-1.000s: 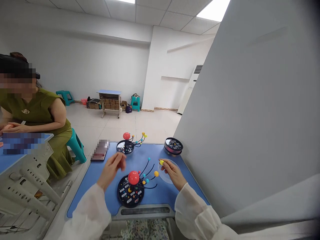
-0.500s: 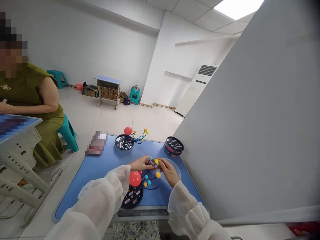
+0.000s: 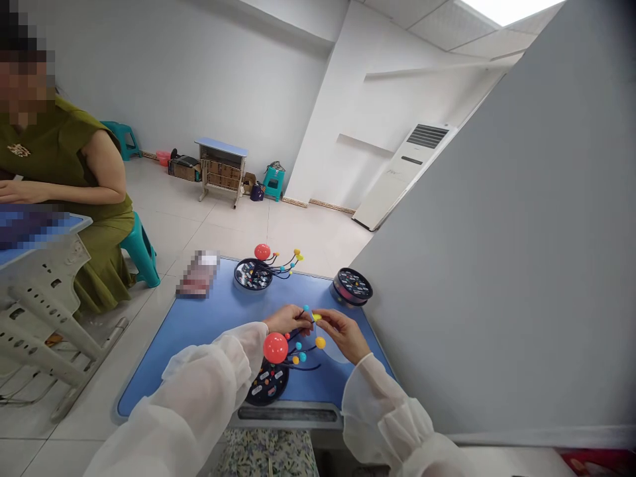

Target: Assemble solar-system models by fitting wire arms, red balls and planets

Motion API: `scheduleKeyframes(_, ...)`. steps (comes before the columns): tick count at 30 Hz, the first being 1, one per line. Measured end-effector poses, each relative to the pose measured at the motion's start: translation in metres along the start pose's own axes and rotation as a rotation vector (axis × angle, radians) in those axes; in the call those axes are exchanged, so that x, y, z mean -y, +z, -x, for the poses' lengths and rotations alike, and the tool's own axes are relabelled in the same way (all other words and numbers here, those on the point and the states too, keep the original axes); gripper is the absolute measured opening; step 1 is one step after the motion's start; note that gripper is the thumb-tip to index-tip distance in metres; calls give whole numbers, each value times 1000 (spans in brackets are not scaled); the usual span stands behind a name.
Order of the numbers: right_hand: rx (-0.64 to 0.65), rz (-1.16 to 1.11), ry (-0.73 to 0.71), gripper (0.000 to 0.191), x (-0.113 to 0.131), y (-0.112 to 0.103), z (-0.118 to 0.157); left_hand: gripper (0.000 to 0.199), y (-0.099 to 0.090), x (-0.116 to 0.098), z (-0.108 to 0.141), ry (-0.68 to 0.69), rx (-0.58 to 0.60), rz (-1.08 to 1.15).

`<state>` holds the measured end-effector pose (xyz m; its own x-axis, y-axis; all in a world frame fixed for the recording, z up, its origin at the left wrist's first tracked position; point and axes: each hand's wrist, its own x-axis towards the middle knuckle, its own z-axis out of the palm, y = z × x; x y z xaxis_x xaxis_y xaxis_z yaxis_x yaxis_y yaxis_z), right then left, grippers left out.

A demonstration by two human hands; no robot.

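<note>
"What's before you?"

"A blue counter (image 3: 218, 285) carrying a black disc-based solar-system model (image 3: 265, 385) with a red ball (image 3: 275, 348), right under your hands."

"And your grips?"

"Your right grip (image 3: 342, 334) clenches a small yellow piece (image 3: 317, 317); your left grip (image 3: 288, 320) curls just beside it, grasping what, I cannot tell."

cam: head-worn | from: above the near edge of the blue desk (image 3: 199, 318) | faces: forward and down | range: close
</note>
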<state>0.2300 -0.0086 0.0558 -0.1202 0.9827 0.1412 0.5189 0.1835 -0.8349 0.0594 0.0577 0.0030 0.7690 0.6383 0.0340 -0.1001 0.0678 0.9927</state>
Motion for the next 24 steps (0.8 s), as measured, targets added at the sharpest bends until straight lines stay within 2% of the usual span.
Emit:
scheduleKeyframes(3,40,94,-35,29,4,-5,-3,25,1,0,1,17,-21,6)
scheduleKeyframes(7,52,97,-46,25,7,-4,-5,25,2,1,2,21,-39,2)
scheduleKeyframes(10,62,98,-47,26,7,-4,-7,25,2,2,1,10,-44,-4)
scheduleKeyframes(13,95,139,-41,32,6,-13,-10,27,0,3,0,1,-47,-6)
scheduleKeyframes(16,18,288,-2,28,0,-30,-10,30,-1,2,1,-8,-51,-13)
scheduleKeyframes(20,-52,472,47,5,-16,-39,1,28,2,-5,6,-19,-56,-42)
scheduleKeyframes(24,-82,481,74,16,-28,-27,10,22,-5,-24,16,-19,-98,-78)
